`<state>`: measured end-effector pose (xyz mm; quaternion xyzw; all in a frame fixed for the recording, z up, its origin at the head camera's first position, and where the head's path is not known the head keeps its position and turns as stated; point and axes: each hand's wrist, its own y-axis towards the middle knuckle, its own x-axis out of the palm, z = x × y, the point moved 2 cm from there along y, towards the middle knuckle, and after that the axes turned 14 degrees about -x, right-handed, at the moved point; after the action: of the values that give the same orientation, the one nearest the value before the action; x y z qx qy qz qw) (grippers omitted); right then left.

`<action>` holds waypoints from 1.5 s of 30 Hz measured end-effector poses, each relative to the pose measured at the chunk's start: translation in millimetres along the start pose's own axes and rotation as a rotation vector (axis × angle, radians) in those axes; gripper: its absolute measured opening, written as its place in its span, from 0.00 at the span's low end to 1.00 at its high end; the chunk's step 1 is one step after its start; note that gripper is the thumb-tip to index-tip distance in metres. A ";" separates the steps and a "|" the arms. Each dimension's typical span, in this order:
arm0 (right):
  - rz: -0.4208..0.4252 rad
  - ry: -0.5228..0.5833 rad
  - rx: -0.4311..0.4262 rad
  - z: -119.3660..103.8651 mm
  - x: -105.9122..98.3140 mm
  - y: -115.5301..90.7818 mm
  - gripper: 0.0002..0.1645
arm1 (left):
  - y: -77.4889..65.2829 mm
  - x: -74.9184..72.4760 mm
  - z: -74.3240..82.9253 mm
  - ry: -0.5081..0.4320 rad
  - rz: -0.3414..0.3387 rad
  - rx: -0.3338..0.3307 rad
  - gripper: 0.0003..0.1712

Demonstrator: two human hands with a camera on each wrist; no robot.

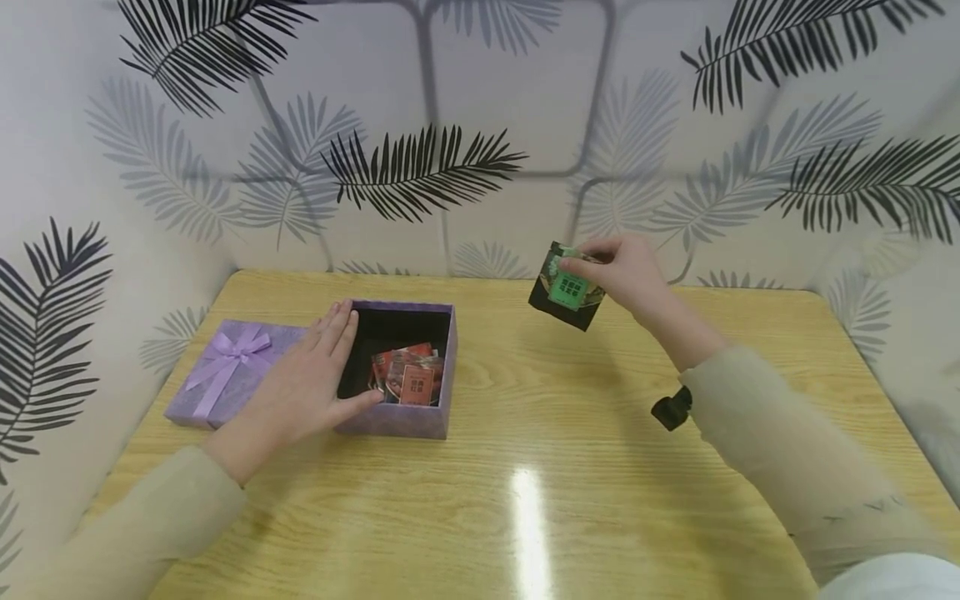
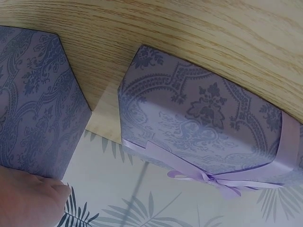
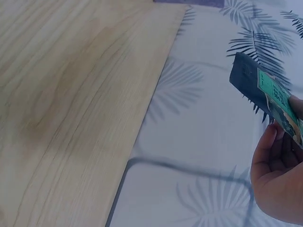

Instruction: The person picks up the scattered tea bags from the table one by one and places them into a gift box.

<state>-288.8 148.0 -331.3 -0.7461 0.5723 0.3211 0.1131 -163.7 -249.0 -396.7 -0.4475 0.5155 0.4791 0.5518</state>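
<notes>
My right hand pinches a flat black packet with a green label, holding it in the air above the back right of the table. In the right wrist view, the same packet is seen nearly edge-on between thumb and fingers. My left hand rests on the left rim of an open purple box, its fingers straight and the thumb across the front rim. Several red packets lie overlapping inside that box. The left wrist view shows the box's patterned side above the hand.
The purple box lid, tied with a ribbon bow, lies left of the box, partly behind the left hand. The wooden table meets a leaf-patterned backdrop along its back edge. A black strap piece hangs at the right wrist.
</notes>
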 end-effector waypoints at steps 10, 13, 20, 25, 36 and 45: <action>-0.032 0.139 -0.143 -36.8 41.8 24.1 0.16 | 3.2 -0.1 -0.5 0.017 0.016 0.016 0.66; -0.048 0.177 -0.186 -52.1 56.3 28.8 0.15 | 3.4 -0.9 -0.3 0.022 0.015 0.016 0.66; -0.103 0.273 -0.251 -77.9 91.3 35.2 0.15 | 2.6 0.1 -0.7 0.023 0.015 0.011 0.66; -0.158 0.300 -0.234 -88.5 113.8 34.3 0.18 | 1.8 -0.5 -0.3 0.015 0.015 0.012 0.67; -0.308 0.202 -0.273 -92.5 156.8 24.6 0.18 | 1.8 1.3 -0.9 0.000 0.013 0.006 0.66; -0.434 0.118 -0.458 -85.9 175.8 19.0 0.11 | 1.4 2.7 -2.9 -0.002 0.007 0.006 0.67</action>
<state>-252.0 -41.4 -368.4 -0.8741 0.3180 0.3662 -0.0254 -165.5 -251.5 -399.6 -0.4435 0.5180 0.4798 0.5521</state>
